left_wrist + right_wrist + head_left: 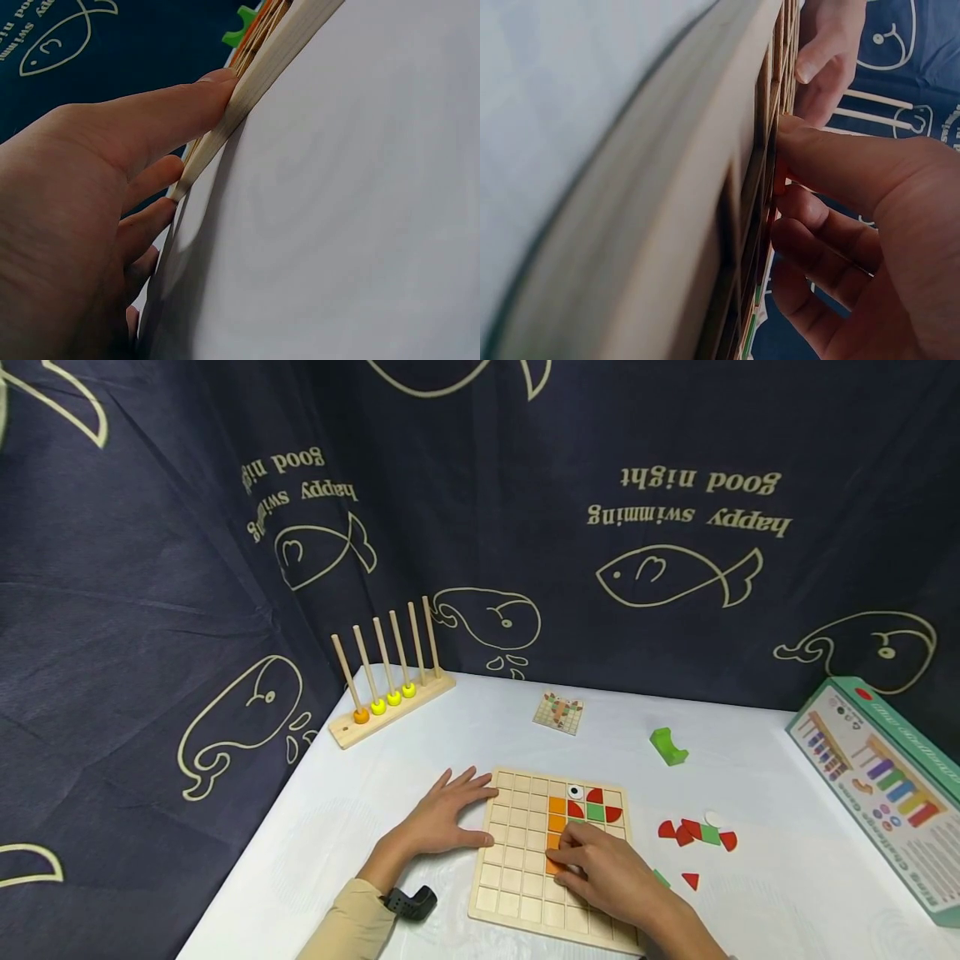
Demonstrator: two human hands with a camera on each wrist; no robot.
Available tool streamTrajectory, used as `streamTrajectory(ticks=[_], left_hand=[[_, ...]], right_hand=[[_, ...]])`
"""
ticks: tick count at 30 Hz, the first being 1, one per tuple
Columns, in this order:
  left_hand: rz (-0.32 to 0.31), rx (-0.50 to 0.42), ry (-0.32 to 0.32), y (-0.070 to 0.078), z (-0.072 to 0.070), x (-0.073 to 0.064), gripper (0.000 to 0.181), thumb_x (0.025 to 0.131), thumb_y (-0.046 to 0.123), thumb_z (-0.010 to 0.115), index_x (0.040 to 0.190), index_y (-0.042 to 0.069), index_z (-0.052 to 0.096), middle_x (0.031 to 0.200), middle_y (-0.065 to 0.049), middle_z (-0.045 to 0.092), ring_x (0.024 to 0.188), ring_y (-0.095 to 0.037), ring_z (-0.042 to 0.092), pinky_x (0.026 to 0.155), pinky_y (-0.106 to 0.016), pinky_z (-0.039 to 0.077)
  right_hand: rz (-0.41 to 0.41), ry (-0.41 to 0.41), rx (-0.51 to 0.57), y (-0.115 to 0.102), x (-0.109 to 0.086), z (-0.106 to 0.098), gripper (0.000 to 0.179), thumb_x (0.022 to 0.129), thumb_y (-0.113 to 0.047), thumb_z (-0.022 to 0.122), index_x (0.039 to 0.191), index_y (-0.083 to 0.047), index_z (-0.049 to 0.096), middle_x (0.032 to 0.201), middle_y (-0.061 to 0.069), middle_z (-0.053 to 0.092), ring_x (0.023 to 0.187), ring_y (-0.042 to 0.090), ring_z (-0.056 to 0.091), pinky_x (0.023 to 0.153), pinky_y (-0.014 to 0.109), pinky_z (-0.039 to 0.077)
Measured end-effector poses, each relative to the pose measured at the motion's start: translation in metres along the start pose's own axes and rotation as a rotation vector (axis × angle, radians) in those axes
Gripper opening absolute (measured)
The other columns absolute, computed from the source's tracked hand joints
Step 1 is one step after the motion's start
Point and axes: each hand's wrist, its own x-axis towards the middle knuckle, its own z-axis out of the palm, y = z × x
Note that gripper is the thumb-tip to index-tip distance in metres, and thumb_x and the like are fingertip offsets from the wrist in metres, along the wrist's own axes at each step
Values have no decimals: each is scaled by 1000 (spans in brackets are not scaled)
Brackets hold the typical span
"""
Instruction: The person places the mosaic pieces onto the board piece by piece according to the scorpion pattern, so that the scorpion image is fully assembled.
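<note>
A square wooden grid board (512, 878) lies on the table. My left hand (441, 818) rests at its left edge, fingers extended and thumb touching the side. My right hand (611, 872) is over the board's middle, its thumb and index finger pinching an orange tile (781, 177) down at the cells. Above it, a column of orange squares (557, 806) fills part of the grid. To their right sit a white eye disc (575, 792), red quarter-round tiles (595, 796) and a green square (596, 812). The right hand hides some nearby cells.
Loose red and green tiles (692, 829) lie right of the board, with a red triangle (691, 881) nearer. Behind are a pattern card (558, 713), a green curved block (667, 747) and a peg rack (393, 710) with beads. A game box (873, 793) stands at the right.
</note>
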Motion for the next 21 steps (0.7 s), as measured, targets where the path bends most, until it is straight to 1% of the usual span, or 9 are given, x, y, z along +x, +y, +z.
streamTrajectory(ticks=[5,13,17,21], left_hand=[[8,-6,3,0,0,0,78,79,68,62,142,25,49,153,4,34,144,-21,16,116,-48,3],[14,1,5,-1,1,0,78,79,68,62,143,26,48,153,5,33,144,-21,16,116,-48,3],[15,-3,2,-1,1,0,78,79,68,62,143,26,48,153,5,33,144,-20,16,116,-48,3],[11,-6,3,0,0,0,78,79,68,62,142,25,49,153,4,34,144,-21,16,116,-49,3]], right_hand=[[-1,0,8,0,0,-1,22,80,-28,79,101,-20,78,91,-16,48,77,2,44,64,19,45],[20,-32,26,3,1,-3,25,81,-33,78,102,-21,78,90,-16,49,74,2,43,63,19,44],[37,-35,36,4,0,-2,26,81,-34,77,104,-23,78,88,-18,48,74,2,43,61,18,42],[35,-27,44,4,-1,-1,25,81,-33,77,104,-22,78,87,-19,47,74,1,42,61,18,42]])
